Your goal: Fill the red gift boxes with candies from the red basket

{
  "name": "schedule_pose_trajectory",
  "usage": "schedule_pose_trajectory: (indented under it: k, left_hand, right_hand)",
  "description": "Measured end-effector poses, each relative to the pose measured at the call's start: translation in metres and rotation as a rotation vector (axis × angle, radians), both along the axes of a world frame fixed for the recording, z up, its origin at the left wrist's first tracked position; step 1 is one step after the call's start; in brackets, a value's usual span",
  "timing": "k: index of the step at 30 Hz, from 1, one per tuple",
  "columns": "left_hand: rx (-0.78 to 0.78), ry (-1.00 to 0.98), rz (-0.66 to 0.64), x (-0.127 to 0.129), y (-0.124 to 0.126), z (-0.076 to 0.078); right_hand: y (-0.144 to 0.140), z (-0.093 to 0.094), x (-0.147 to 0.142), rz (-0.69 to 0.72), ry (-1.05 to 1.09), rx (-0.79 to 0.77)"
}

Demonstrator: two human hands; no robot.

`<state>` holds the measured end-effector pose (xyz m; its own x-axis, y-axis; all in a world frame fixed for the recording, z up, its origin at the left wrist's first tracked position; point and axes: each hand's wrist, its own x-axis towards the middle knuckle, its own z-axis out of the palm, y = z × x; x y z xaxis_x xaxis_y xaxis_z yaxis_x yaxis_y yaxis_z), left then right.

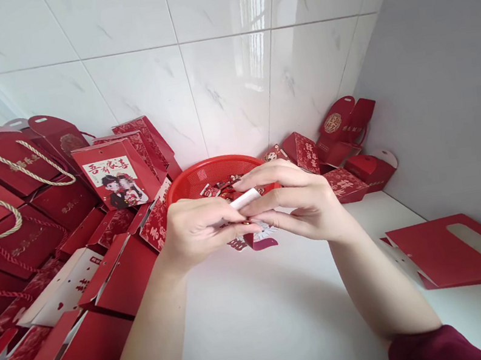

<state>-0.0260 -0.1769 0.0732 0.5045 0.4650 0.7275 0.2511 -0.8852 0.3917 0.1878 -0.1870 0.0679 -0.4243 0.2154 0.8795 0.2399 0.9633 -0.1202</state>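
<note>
Left hand (197,227) and right hand (299,201) meeting at frame centre above a white tabletop (264,323), fingers curled and pinched shut from both sides on a small white stick-like item (250,197), with a red-and-white paper piece (257,240) just beneath at 6 o'clock. At 12 o'clock of the hands, just behind, a red plastic basket (211,172) with small wrapped pieces. Red gift bags (17,199) heaped at 9 o'clock; a flat red bag (459,251) at 4 o'clock.
</note>
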Motion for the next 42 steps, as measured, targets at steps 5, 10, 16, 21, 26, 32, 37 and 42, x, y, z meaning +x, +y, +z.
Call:
schedule_pose_trajectory:
  k: [5, 10, 16, 21, 26, 32, 37, 42]
  left_hand:
    - [0.062, 0.003, -0.010, 0.002, 0.000, 0.001]
    - [0.125, 0.020, 0.044, 0.003, -0.002, 0.004]
    - [0.209, -0.100, 0.259, 0.008, -0.005, 0.005]
    - [0.352, -0.058, 0.269, 0.009, -0.003, 0.001]
    - [0.172, 0.064, 0.222, 0.007, -0.010, 0.007]
    - [-0.167, -0.044, 0.260, 0.012, -0.018, 0.011]
    - [-0.099, 0.043, 0.365, 0.013, -0.017, 0.012]
    - [0.023, 0.114, 0.413, 0.011, -0.015, 0.012]
  right_hand:
    - [-0.003, 0.003, 0.000, 0.001, -0.045, -0.054]
    - [-0.005, 0.005, -0.002, -0.017, -0.132, -0.127]
    - [-0.011, 0.001, -0.008, -0.263, 0.137, 0.002]
    - [-0.009, -0.004, -0.015, -0.188, 0.106, -0.064]
    - [-0.004, -0.006, -0.014, -0.182, 0.202, -0.091]
    - [-0.006, -0.004, -0.010, -0.196, 0.250, -0.151]
    - [-0.006, -0.004, -0.012, -0.091, 0.109, -0.227]
    - [-0.005, -0.005, -0.013, -0.105, 0.113, -0.292]
